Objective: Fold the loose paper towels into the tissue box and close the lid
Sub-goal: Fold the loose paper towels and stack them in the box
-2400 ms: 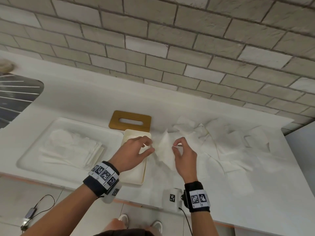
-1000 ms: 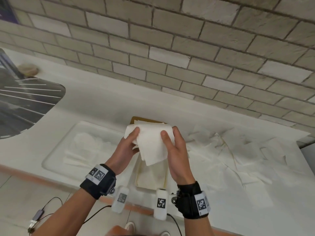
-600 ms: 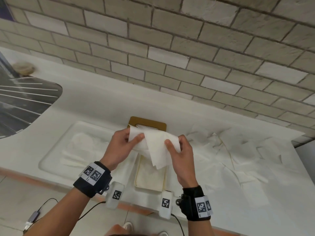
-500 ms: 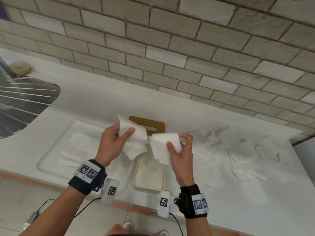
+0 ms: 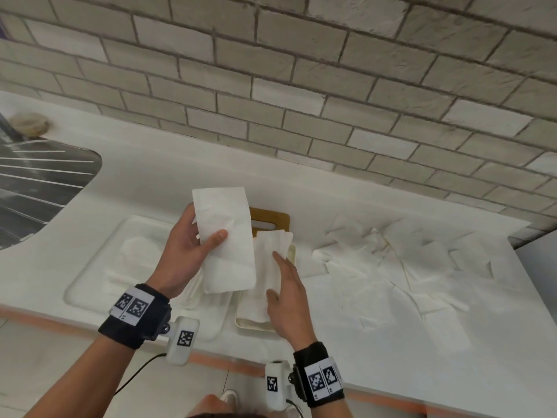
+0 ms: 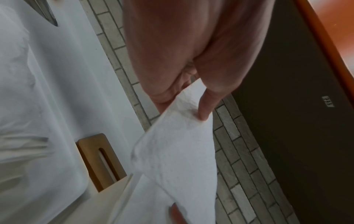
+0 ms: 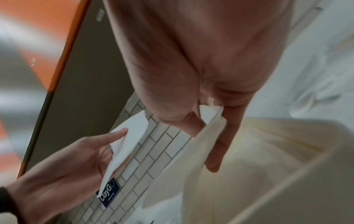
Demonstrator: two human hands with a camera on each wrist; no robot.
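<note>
My left hand holds a folded white paper towel upright above the counter, thumb on its front and fingers behind; the left wrist view shows this towel pinched. My right hand pinches a second folded towel and holds it low over the open cream tissue box. In the right wrist view that second towel hangs into the box. The wooden slotted lid lies flat behind the box, off it. Loose crumpled towels are spread on the counter to the right.
A shallow recessed tray on the left holds more folded towels. A metal sink lies at the far left. The brick wall backs the white counter, whose front edge runs by my wrists.
The stack held by both hands has been split in two. My left hand has raised its towel upright, and my right hand has lowered the other towel to the box.
</note>
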